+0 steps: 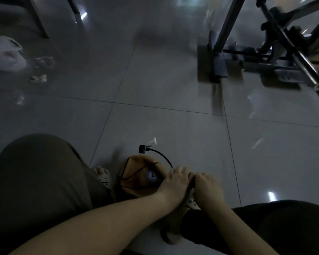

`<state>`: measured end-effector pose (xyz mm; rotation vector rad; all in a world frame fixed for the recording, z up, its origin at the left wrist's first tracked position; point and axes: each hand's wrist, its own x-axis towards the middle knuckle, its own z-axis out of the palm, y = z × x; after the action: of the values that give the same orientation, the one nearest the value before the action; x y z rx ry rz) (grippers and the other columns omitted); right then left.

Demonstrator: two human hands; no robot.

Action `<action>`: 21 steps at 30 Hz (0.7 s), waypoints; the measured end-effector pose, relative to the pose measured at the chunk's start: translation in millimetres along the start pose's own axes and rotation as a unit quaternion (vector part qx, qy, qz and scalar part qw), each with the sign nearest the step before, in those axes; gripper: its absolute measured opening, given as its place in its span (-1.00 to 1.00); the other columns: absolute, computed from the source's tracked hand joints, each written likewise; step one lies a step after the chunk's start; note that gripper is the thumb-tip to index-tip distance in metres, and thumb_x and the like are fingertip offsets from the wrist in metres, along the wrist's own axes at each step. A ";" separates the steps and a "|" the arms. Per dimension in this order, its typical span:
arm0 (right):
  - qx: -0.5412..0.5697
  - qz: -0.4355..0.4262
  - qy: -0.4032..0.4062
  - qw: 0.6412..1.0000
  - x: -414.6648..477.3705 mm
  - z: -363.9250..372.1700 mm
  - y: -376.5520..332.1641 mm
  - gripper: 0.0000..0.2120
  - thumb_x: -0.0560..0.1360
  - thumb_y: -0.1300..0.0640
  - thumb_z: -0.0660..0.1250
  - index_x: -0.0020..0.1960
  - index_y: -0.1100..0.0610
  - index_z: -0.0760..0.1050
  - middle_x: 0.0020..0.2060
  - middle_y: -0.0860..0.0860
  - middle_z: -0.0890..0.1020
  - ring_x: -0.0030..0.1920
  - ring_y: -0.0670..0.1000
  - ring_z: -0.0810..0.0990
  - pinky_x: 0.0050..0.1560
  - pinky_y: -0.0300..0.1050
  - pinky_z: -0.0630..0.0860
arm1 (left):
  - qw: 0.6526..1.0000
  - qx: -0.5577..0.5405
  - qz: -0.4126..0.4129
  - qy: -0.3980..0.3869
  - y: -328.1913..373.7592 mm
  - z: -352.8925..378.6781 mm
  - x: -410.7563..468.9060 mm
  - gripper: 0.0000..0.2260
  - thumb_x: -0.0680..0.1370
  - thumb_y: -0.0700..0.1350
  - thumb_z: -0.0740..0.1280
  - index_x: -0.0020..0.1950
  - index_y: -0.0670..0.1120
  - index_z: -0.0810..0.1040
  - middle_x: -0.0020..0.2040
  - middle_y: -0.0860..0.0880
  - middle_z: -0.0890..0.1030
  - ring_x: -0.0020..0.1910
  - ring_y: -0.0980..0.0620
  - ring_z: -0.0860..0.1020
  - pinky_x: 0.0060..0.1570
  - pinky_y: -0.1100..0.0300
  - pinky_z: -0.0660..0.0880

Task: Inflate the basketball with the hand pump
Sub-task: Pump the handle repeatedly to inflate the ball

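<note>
L hand (175,183): fingers curled down over pump handle (191,180), knuckles up, bare forearm coming in from lower left
R hand (208,186): same curled grip on the handle's other end, touching L hand knuckle to knuckle
Pump handle: nearly all hidden under both fists, only a dark sliver shows btwn them; shape can't tell
Gauge (152,175): round dial, pale face w/ blue ring & red mark, just left of L hand, in front of the ball
Hose (162,155): thin, black, arcs from beside L hand's fingers up to a boxy black end fitting (142,149); small white tag (152,141) just beside it
Basketball (136,172): on floor btwn the feet, just left of the hands; tan-orange, matte, thin black seam lines; looks slack, not fully round; if fitting sits in the valve, can't tell
Shoes: pale, moulded, w/ small holes; L shoe (104,178) just left of ball, R shoe (191,202) under the hands
Legs: L knee (35,172) in olive cloth, R leg (265,227) in darker cloth
Floor (155,80): large grey tiles, glossy, thin grout lines, light glints
Metal frame (265,43): upper right, dark square tubes crossed, one round steel bar end, flat base plates
Bag (6,54): upper left, white, crumpled, blurred
</note>
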<state>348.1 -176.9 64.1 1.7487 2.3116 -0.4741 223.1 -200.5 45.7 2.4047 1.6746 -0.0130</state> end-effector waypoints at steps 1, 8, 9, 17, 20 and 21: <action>-0.002 -0.004 0.002 1.000 -0.5 -0.5 2.2 -0.81 0.56 0.24 0.20 0.13 0.07 0.46 0.11 0.01 0.55 0.11 0.02 0.50 0.16 -0.18 0.39 | 1.000 -0.009 0.007 -0.012 -0.1 -3.1 2.4 -0.65 0.55 -0.17 -0.09 0.24 -0.12 0.34 0.16 -0.17 0.39 0.08 -0.13 0.38 0.12 -0.01 0.39; 0.081 0.011 0.114 0.990 -23.2 -20.7 0.9 -0.86 0.51 0.25 0.29 -0.08 0.03 0.38 -0.06 -0.01 0.52 -0.05 0.01 0.45 -0.09 -0.15 0.43 | 0.999 -0.012 0.040 0.006 -8.2 -53.8 -2.4 -0.75 0.63 -0.10 0.08 0.27 -0.10 0.37 0.18 -0.13 0.45 0.13 -0.12 0.40 0.17 0.01 0.36; 0.081 0.008 0.169 0.982 -25.1 -31.4 1.9 -0.84 0.47 0.27 0.32 -0.09 0.04 0.40 -0.10 0.00 0.51 -0.08 0.02 0.46 -0.13 -0.12 0.45 | 0.998 -0.012 0.047 0.045 -7.5 -70.5 0.6 -0.73 0.60 -0.07 0.04 0.23 -0.10 0.39 0.14 -0.13 0.46 0.10 -0.12 0.41 0.14 0.01 0.38; -0.017 0.025 0.237 0.971 -30.3 -46.6 0.6 -0.81 0.33 0.32 0.35 -0.15 0.09 0.44 -0.21 0.04 0.46 -0.20 0.05 0.37 -0.20 -0.04 0.42 | 0.988 0.017 0.051 0.148 8.0 -72.5 2.0 -0.88 0.61 -0.03 0.21 0.07 -0.07 0.39 -0.04 -0.09 0.47 -0.11 -0.06 0.39 -0.13 0.07 0.36; -0.024 0.024 0.162 0.986 -22.4 -23.1 -2.8 -0.83 0.40 0.26 0.27 -0.06 0.04 0.42 -0.14 0.02 0.48 -0.14 0.04 0.39 -0.12 -0.08 0.42 | 0.993 0.025 0.036 0.107 3.6 -43.1 -1.0 -0.84 0.59 -0.07 0.12 0.12 -0.07 0.40 -0.02 -0.09 0.46 -0.11 -0.05 0.40 -0.14 0.07 0.39; -0.021 0.022 0.140 0.990 -19.8 -19.1 -3.1 -0.83 0.44 0.23 0.23 -0.01 0.03 0.41 -0.08 0.01 0.49 -0.09 0.03 0.40 -0.06 -0.10 0.42 | 0.995 0.025 0.029 0.095 2.2 -35.7 -0.6 -0.82 0.58 -0.09 0.09 0.13 -0.07 0.40 -0.02 -0.09 0.46 -0.11 -0.05 0.40 -0.13 0.08 0.40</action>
<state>351.2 -188.4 89.1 1.9490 2.4372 -0.1789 220.9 -195.4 81.1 2.5634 1.6990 0.1904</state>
